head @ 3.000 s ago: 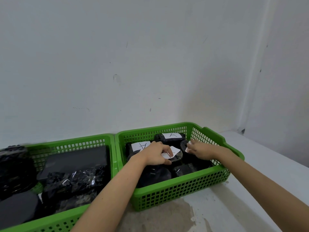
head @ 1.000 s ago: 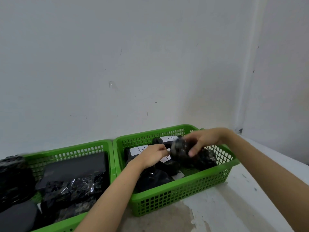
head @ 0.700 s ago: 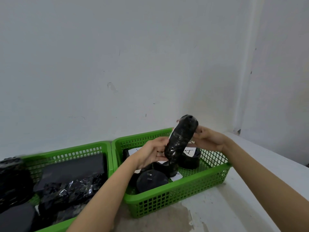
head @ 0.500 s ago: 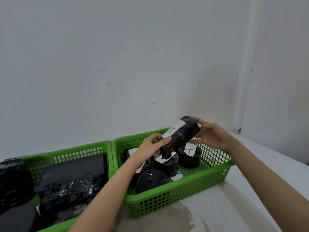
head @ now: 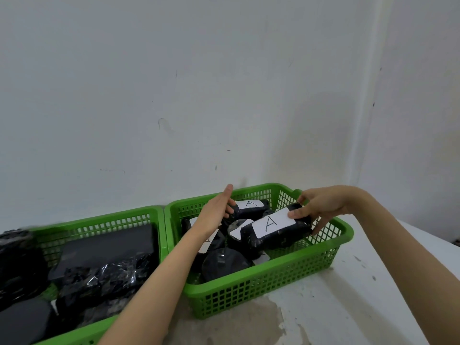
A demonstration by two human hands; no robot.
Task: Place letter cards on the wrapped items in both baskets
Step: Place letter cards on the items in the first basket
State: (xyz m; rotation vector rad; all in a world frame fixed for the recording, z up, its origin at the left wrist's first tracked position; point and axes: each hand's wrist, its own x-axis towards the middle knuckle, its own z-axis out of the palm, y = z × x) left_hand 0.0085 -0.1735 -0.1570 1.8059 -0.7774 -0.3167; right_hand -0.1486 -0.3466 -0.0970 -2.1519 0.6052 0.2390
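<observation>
Baskets sit side by side on the bench: the left basket holds bare black bundles. Over the right basket, the left hand is flat and relaxed, while the right hand pinches a card marked A onto a bundle.

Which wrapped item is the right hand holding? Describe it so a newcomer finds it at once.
Find the right-hand green basket against the wall. At its right end the right hand grips a long black-wrapped bundle lying across the other items. Its large white card marked A faces up, nearest the camera.
</observation>
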